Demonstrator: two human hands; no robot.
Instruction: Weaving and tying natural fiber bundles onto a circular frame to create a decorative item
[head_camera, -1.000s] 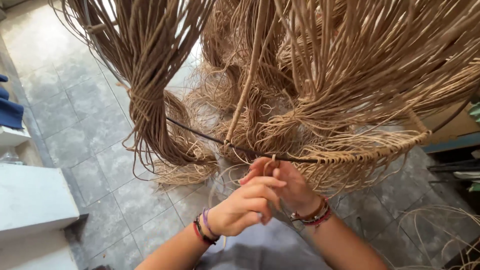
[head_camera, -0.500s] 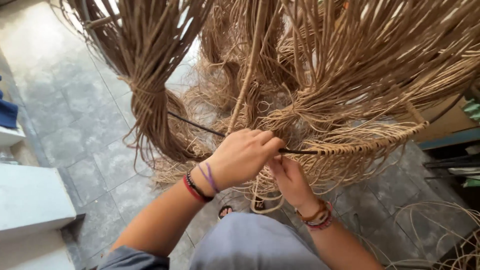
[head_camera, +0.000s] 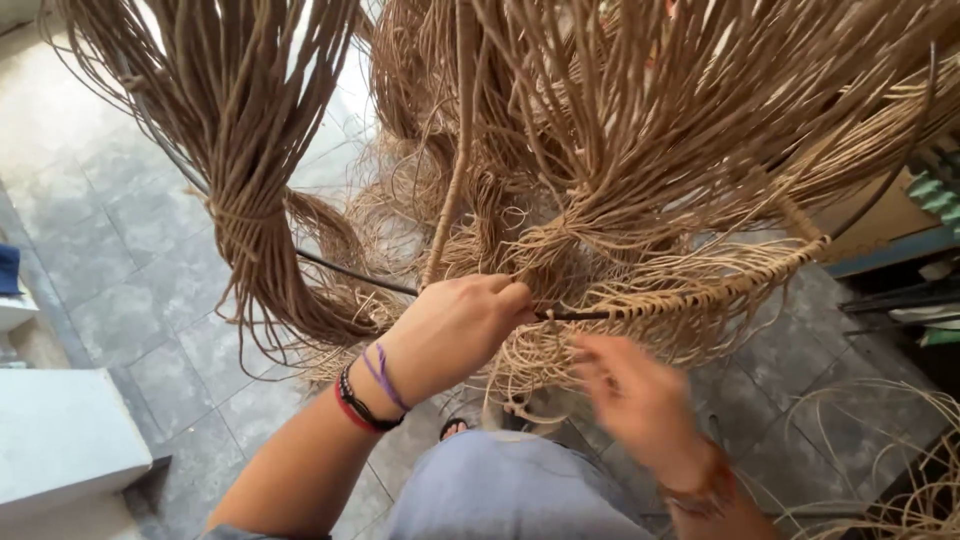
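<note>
A: What is on the far left?
B: A white block (head_camera: 55, 440) sits on the grey floor (head_camera: 120, 250), by the left edge

A: And next to it?
B: A big bundle (head_camera: 250, 190) of brown strands hangs down, tied in the middle. A thin black rod (head_camera: 355, 275) runs from behind it toward the right

A: Where is the left hand (head_camera: 455, 325)?
B: In the middle. Its fingers are pinched shut on the rod, right where the woven part begins. The wrist has red, black and purple bands (head_camera: 370, 395)

A: What is past it?
B: More strands (head_camera: 640, 130) hang from the top, and some are wound round the rod into a woven edge (head_camera: 715, 290) going up to the right

A: And the right hand (head_camera: 635, 400)?
B: It is just below the rod, not touching it. It is blurry, with the fingers spread apart, holding nothing I can see

A: Anything lower?
B: A grey lap (head_camera: 510, 490) at the bottom edge
</note>
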